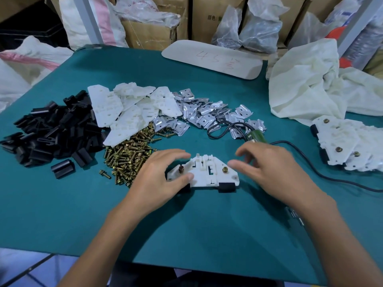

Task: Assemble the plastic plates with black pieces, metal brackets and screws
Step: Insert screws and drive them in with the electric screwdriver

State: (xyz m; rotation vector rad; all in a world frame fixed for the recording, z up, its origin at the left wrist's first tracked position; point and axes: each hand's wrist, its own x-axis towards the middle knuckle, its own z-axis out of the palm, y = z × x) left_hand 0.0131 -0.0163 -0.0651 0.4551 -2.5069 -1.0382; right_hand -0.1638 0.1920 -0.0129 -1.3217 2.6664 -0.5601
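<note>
A white plastic plate [204, 172] lies flat on the green table [207, 224] in front of me. Black pieces [226, 187] sit under its near edge. A brass screw [181, 169] stands up in its left hole and another screw [225, 169] sits low in the right hole. My left hand [161, 179] holds the plate's left end, thumb on top and fingers arched over the far edge. My right hand [269, 172] hovers just right of the plate, fingers spread and blurred, holding nothing. A green electric screwdriver [256, 137] lies partly hidden behind it.
Across the table's far left lie piles of black pieces [51, 133], white plates [128, 108], brass screws [128, 156] and metal brackets [207, 114]. Assembled plates [348, 146] are stacked at the right, near a white cloth [310, 83]. The screwdriver's black cable [331, 177] runs right. Boxes and bags stand behind.
</note>
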